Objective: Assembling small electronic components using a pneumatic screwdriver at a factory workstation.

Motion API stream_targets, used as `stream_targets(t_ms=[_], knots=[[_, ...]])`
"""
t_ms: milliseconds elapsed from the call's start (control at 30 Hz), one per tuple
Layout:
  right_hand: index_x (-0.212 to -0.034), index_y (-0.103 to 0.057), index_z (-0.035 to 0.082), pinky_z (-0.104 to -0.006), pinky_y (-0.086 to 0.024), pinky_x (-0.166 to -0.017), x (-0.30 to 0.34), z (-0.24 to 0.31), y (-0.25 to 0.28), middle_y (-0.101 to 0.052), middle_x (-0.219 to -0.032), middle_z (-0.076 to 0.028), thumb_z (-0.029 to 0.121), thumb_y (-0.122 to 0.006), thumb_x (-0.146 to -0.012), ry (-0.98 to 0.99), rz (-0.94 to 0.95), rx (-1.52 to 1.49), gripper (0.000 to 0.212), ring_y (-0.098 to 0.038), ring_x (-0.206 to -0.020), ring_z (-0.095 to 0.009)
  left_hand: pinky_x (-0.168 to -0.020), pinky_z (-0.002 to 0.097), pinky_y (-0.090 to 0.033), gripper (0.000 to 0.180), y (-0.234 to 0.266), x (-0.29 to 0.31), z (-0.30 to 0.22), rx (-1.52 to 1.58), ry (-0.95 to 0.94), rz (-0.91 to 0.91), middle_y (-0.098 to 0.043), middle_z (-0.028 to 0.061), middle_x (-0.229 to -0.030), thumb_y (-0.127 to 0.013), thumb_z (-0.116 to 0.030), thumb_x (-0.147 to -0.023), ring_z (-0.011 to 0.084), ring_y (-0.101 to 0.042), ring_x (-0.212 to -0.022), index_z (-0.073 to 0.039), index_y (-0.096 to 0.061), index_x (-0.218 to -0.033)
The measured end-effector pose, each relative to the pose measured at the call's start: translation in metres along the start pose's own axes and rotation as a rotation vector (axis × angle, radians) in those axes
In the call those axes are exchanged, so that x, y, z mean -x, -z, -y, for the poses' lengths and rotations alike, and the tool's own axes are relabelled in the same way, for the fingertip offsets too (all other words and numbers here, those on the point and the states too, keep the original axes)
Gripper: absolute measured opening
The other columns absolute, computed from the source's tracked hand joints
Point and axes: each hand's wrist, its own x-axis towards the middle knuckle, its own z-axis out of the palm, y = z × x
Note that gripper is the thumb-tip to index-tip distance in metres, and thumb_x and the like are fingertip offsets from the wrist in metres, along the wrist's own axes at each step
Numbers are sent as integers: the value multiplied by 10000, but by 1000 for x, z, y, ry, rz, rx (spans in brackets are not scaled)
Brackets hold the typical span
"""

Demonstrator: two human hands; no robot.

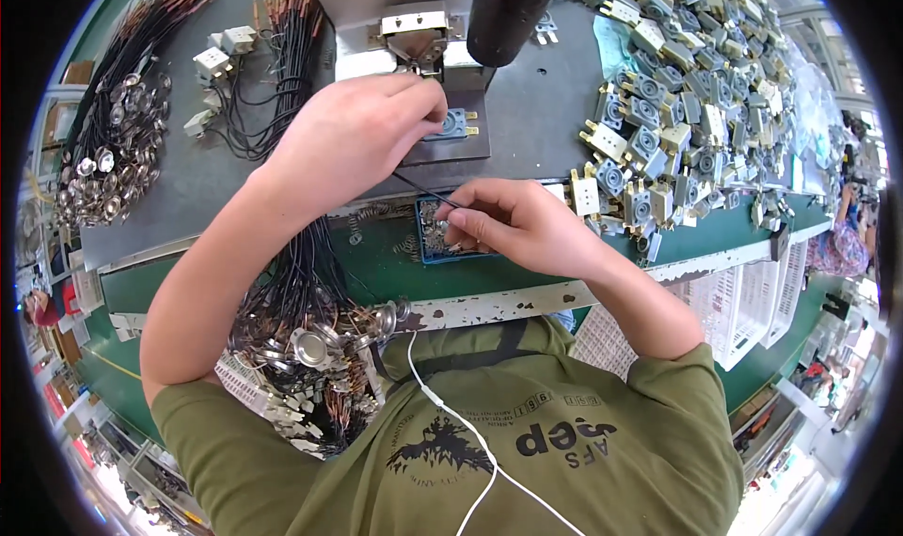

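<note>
Holding a thin black wire (428, 189) in the right hand (531, 226), pinched between thumb and bent fingers, with its length slanting up toward the left hand (372, 122). Reaching with the left hand to the front of a grey press (414, 23), fingers curled inward, at the left edge of a blue-grey component (453, 122) on a metal plate (461, 149); impossible to tell of any grip there, with fingertips hidden. Partly behind the right hand, a blue tray (421, 240) of small parts. On the tabletop (541, 113), to the right, a heap of grey components (649, 113); to the left, bundled black wires (290, 94).
</note>
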Motion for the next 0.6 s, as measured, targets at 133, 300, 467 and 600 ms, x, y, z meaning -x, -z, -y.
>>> stream_targets(t_ms=[133, 300, 467, 600], knots=[[-1289, -659, 21, -236, -548, -721, 5, -9, -2, -720, -945, -19, 166, -562, -1092, -26, 51, -226, 264, -658, -796, -67, -727, 393, -553, 136, -10, -1, 0, -82, -52, 7, -661, 77, -899, -710, -115, -876, 288, -678, -834, -66, -630, -973], [-1294, -664, 23, -240, -557, -701, 6, -4, -1, -724, -937, -24, 156, -577, -1083, -60, 75, -249, 264, -671, -795, -72, -730, 390, -556, 138, -12, -1, -3, -75, -43, -19, -653, 82, -902, -716, -121, -874, 282, -677, -839, -61, -630, -963], [-1324, -631, 0, -238, -548, -673, 15, -1, 6, -724, -913, -50, 131, -618, -1054, 16, 59, -359, 300, -665, -768, -81, -741, 403, -557, 217, 9, 0, -14, 57, 16, 37, -675, 84, -942, -750, -205, -894, 308, -683, -858, -62, -660, -1030], [-1301, -565, 18, -252, -499, -614, 15, 19, 14, -680, -826, -45, 100, -684, -994, 160, 23, -493, 339, -602, -677, -99, -774, 434, -559, 238, 29, 19, -24, 262, 4, 232, -737, 110, -974, -736, -222, -911, 332, -701, -915, -64, -712, -1087]])
